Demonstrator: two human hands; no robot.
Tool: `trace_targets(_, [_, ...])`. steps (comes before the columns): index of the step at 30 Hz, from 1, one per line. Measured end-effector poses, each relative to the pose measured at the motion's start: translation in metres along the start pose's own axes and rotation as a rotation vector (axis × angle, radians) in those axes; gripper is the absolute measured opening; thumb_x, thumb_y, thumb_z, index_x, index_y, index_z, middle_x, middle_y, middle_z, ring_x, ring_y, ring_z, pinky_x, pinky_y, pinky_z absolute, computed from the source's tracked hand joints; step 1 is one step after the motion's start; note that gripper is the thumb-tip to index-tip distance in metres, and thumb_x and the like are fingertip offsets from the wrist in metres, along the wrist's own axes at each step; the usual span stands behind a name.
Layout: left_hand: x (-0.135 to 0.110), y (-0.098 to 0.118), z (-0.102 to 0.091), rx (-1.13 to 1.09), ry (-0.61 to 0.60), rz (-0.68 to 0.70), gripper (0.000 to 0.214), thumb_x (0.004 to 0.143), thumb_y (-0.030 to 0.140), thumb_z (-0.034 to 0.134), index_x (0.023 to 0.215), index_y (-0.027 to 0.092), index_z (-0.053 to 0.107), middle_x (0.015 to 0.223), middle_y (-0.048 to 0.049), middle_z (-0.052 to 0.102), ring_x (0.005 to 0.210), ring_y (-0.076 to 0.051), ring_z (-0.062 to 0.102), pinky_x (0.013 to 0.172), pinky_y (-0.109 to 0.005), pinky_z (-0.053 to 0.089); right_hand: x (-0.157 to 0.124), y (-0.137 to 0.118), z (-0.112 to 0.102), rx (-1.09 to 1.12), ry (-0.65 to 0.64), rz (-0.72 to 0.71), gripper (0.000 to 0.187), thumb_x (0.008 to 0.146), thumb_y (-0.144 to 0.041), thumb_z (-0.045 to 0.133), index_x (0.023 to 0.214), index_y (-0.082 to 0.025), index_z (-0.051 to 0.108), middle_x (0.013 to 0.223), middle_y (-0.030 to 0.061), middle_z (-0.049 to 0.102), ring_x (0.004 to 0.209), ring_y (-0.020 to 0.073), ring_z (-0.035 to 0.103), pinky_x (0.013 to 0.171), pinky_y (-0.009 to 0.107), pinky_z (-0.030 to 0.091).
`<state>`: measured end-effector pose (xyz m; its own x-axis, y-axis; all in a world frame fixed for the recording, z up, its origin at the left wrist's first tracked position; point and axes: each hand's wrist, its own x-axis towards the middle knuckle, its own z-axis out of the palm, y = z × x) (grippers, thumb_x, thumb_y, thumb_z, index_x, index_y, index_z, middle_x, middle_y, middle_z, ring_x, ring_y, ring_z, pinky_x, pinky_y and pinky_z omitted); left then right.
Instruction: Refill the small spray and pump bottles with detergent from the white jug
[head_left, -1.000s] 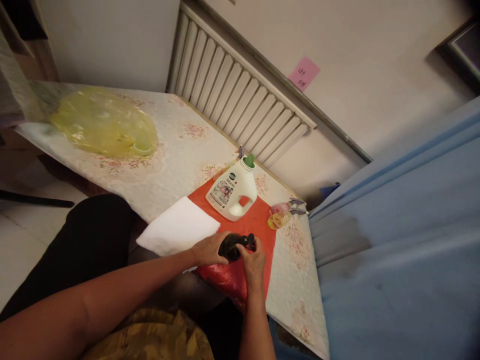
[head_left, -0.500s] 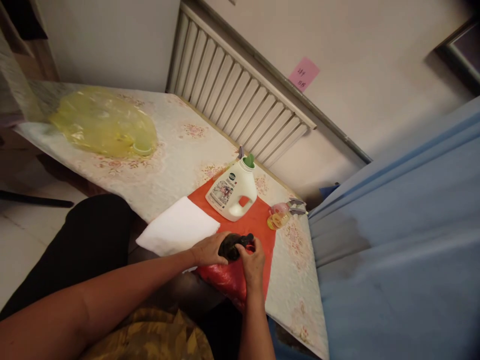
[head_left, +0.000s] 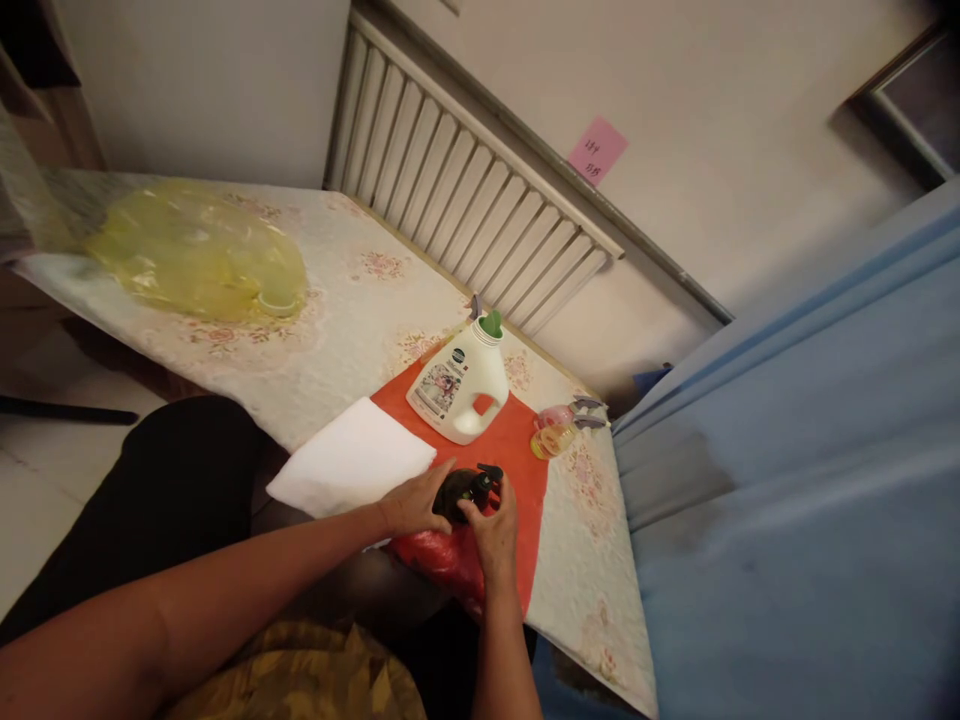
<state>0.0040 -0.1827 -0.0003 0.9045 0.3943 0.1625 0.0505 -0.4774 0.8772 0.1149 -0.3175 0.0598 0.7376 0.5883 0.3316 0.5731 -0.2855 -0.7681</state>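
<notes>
A dark pump bottle [head_left: 455,494] with a black pump head [head_left: 490,473] is between my two hands, over the front of the red mat. My left hand [head_left: 416,503] wraps the bottle's body from the left, thumb and fingers on either side. At the neck and pump head, my right hand [head_left: 493,518] curls its thumb and fingers around from the right. Crinkled red plastic [head_left: 442,560] lies just under the bottle. Beyond my hands, a cream jug [head_left: 463,385] with a handle and a green piece in its mouth stands on the red mat [head_left: 525,470].
A folded white cloth [head_left: 352,455] lies left of the mat. Near its right edge is a small clear bottle [head_left: 553,436] with yellow liquid. A yellow plastic bag [head_left: 202,250] rests on the flowered tablecloth [head_left: 345,330]. Behind stands a radiator [head_left: 465,190]; a blue curtain [head_left: 787,450] hangs right.
My right thumb and fingers have shifted around the neck, so more of the pump head shows. The bottle stays in my left hand. The view has moved slightly.
</notes>
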Motion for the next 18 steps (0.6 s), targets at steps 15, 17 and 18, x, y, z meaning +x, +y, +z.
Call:
trace_targets(15, [-0.017, -0.018, -0.032, 0.326, 0.217, 0.24, 0.056, 0.092, 0.019, 0.048, 0.147, 0.016, 0.041, 0.152, -0.0161, 0.046, 0.142, -0.029, 0.04, 0.119, -0.049, 0.034, -0.017, 0.013, 0.029, -0.031, -0.022, 0.092, 0.096, 0.055, -0.033, 0.085, 0.14, -0.012, 0.048, 0.139, 0.0193, 0.058, 0.129, 0.0344, 0.055, 0.111, 0.047, 0.042])
trace_targets(17, [-0.013, -0.025, -0.054, 0.458, 0.244, 0.163, 0.049, 0.093, 0.02, 0.046, 0.141, 0.014, 0.049, 0.149, -0.0172, 0.049, 0.14, -0.03, 0.042, 0.117, -0.051, 0.034, -0.017, 0.013, 0.032, -0.058, 0.01, 0.103, 0.091, 0.055, -0.034, 0.084, 0.137, -0.011, 0.051, 0.135, 0.02, 0.06, 0.127, 0.0354, 0.057, 0.11, 0.048, 0.043])
trace_targets(18, [-0.01, -0.03, -0.064, 0.527, 0.238, 0.11, 0.048, 0.092, 0.021, 0.047, 0.139, 0.011, 0.052, 0.148, -0.0192, 0.05, 0.14, -0.032, 0.042, 0.117, -0.052, 0.033, -0.016, 0.013, 0.033, -0.07, 0.021, 0.109, 0.089, 0.055, -0.035, 0.084, 0.135, -0.01, 0.052, 0.133, 0.0201, 0.061, 0.125, 0.0357, 0.058, 0.109, 0.048, 0.044])
